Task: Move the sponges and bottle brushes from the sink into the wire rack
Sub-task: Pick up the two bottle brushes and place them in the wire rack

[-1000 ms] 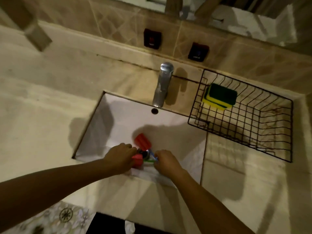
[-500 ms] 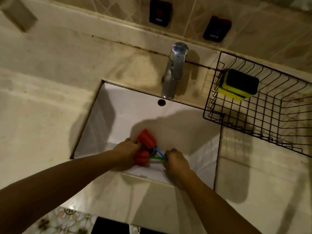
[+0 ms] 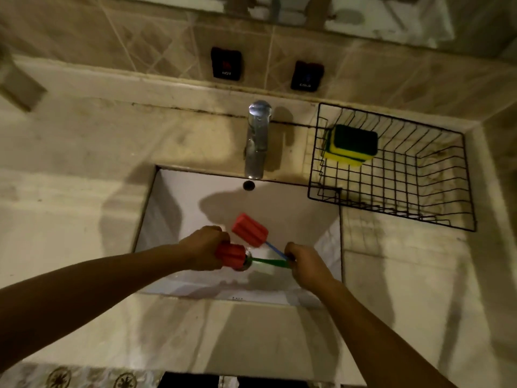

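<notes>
Two bottle brushes with red foam heads are over the white sink (image 3: 179, 197). My left hand (image 3: 205, 247) is closed around the red head of the green-handled brush (image 3: 230, 254). My right hand (image 3: 303, 261) pinches the ends of both handles, green and blue. The blue-handled brush (image 3: 249, 230) sticks up and to the left, its head free. A black wire rack (image 3: 444, 191) stands on the counter to the right of the sink. A stack of yellow-and-green sponges (image 3: 351, 145) lies in the rack's back left corner.
A chrome tap (image 3: 258, 138) rises behind the sink, above the overflow hole (image 3: 248, 185). Two black HOT and COLD switches (image 3: 226, 63) sit on the tiled wall. Beige stone counter (image 3: 70, 197) spreads to the left and in front.
Both hands have lifted the two brushes a little off the sink bottom, and the brush handles now show between them. The camera has shifted, so the rack sits more fully in view.
</notes>
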`<state>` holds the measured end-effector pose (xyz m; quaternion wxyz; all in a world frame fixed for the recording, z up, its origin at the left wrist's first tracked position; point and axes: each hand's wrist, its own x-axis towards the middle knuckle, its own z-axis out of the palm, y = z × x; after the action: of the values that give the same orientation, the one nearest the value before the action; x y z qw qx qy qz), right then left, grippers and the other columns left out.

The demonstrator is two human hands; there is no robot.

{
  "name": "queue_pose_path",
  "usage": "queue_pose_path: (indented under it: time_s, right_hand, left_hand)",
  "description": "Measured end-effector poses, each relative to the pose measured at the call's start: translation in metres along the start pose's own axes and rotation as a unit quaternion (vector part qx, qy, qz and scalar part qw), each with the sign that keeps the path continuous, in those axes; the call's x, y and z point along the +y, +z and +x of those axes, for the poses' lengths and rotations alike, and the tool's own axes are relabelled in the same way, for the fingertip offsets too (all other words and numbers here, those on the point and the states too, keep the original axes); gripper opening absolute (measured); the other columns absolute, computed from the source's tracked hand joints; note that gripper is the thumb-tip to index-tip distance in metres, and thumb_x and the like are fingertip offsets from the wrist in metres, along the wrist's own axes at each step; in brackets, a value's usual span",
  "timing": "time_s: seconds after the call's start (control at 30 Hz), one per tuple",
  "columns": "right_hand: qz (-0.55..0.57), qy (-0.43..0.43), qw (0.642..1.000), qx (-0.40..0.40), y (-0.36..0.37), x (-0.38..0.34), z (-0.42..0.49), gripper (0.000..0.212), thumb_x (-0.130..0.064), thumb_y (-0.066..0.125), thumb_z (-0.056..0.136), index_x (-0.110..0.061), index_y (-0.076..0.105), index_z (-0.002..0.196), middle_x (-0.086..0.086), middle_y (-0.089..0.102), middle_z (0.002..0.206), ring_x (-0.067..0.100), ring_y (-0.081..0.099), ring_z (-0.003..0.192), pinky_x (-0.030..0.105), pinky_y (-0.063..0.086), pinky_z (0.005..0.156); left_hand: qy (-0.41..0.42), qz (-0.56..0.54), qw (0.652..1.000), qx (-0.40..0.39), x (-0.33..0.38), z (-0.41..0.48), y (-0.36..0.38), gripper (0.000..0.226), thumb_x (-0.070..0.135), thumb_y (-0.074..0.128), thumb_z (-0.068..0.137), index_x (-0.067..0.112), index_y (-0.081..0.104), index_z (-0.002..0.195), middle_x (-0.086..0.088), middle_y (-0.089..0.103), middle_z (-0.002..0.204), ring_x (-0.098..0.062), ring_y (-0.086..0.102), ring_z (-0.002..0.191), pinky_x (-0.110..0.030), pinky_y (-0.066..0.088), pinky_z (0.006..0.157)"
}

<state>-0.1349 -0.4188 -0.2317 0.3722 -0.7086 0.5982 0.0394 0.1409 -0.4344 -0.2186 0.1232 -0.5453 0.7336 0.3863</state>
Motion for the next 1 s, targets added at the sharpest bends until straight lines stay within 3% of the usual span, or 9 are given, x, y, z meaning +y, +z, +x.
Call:
queue_pose_path:
  time_s: [0.27,0.4,0.6,0.67,0.77,0.9,1.0]
  right_hand:
    - [0.007,0.010,0.998,0.064,-0.075,0.002,-0.051,0.012,-0.010,0.064,0.088,-0.021,0.060,0.087,0.005,0.067,0.091,0.020,0.061,0.080,0.033,0.054,0.070]
    - [-0.012,-0.012,0.994,0.109,-0.132,0.008,-0.079,0.011,-0.009,0.065,0.087,-0.019,0.061,0.083,0.002,0.067,0.088,0.016,0.056,0.076,0.026,0.043,0.064]
    - [0.002,0.035,0.977,0.208,-0.212,0.038,-0.104,0.010,-0.005,0.066,0.086,-0.013,0.062,0.084,0.008,0.069,0.087,0.026,0.060,0.077,0.036,0.049,0.069]
    - [-0.003,0.048,0.973,0.225,-0.231,0.054,-0.104,0.012,-0.002,0.065,0.085,-0.013,0.062,0.082,0.010,0.070,0.086,0.028,0.060,0.078,0.036,0.050,0.068]
    - [-0.005,0.075,0.971,0.227,-0.245,0.069,-0.097,0.023,0.003,0.064,0.082,-0.019,0.059,0.078,0.010,0.070,0.087,0.024,0.057,0.076,0.027,0.044,0.060]
    - [-0.024,0.103,0.972,0.208,-0.265,0.091,-0.073,0.016,0.000,0.065,0.082,-0.016,0.066,0.082,0.013,0.072,0.086,0.030,0.066,0.077,0.041,0.059,0.067]
    - [-0.068,0.097,0.975,0.186,-0.281,0.107,-0.045,0.019,0.001,0.061,0.081,-0.016,0.067,0.088,0.014,0.069,0.088,0.033,0.065,0.079,0.040,0.059,0.069]
  left_hand:
    - [0.081,0.051,0.995,0.010,0.048,-0.017,-0.053,0.043,0.035,0.073,0.071,0.022,0.060,0.109,0.003,0.056,0.096,-0.010,0.053,0.083,-0.022,0.044,0.070]
    - [0.151,0.053,0.986,0.038,0.091,-0.019,-0.079,0.042,0.034,0.074,0.073,0.020,0.060,0.111,0.001,0.059,0.099,-0.011,0.055,0.083,-0.023,0.048,0.071]
    - [0.240,0.054,0.963,0.115,0.158,0.003,-0.109,0.043,0.027,0.079,0.070,0.020,0.062,0.109,0.004,0.062,0.099,-0.009,0.057,0.083,-0.012,0.040,0.065]
    - [0.264,0.060,0.951,0.151,0.180,0.018,-0.120,0.038,0.024,0.078,0.069,0.019,0.063,0.104,0.002,0.063,0.095,-0.013,0.060,0.081,-0.016,0.044,0.066]
    - [0.271,0.063,0.944,0.180,0.197,0.035,-0.131,0.035,0.024,0.075,0.068,0.020,0.063,0.101,0.002,0.061,0.094,-0.014,0.058,0.083,-0.022,0.046,0.068]
    - [0.266,0.052,0.942,0.196,0.217,0.066,-0.133,0.038,0.025,0.077,0.068,0.018,0.064,0.103,-0.002,0.061,0.101,-0.015,0.057,0.086,-0.021,0.043,0.071]
    - [0.251,0.041,0.949,0.188,0.222,0.094,-0.128,0.043,0.027,0.077,0.072,0.018,0.062,0.111,-0.006,0.058,0.118,-0.020,0.059,0.100,-0.023,0.045,0.080]
